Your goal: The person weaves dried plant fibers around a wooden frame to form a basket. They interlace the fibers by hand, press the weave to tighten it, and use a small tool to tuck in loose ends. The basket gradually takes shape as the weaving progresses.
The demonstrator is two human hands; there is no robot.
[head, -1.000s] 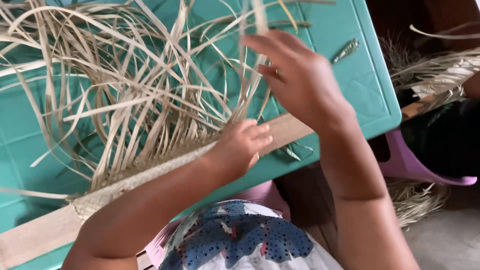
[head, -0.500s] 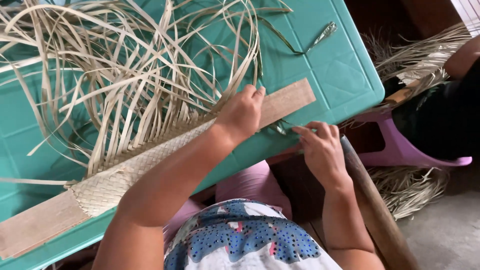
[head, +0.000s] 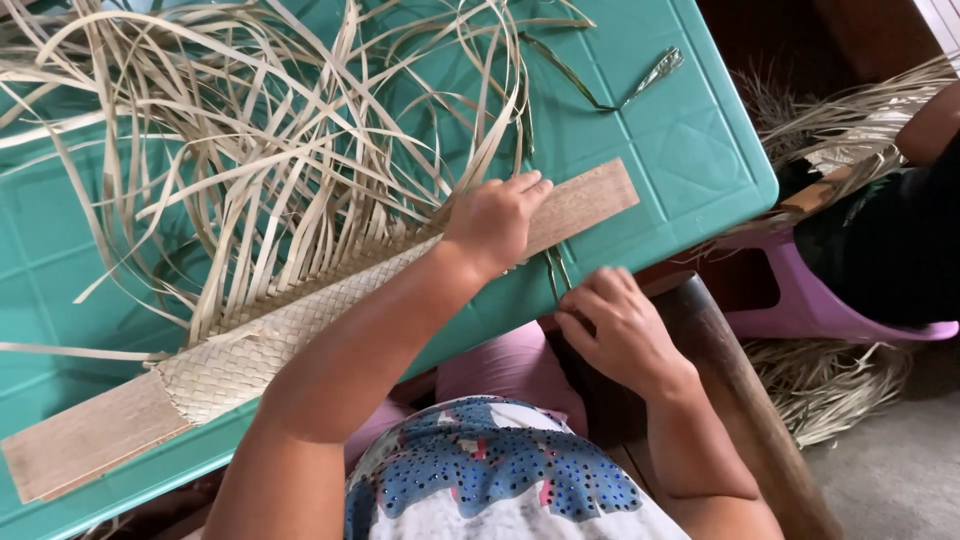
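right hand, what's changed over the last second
The right hand came down from the loose strips above the table to its near edge, where it now pinches strip ends. The left hand stayed pressed on the wooden board and woven band.

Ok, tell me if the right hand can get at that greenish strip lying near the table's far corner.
Probably yes. The right hand is at the near table edge, and bare tabletop lies between it and the greenish strip.
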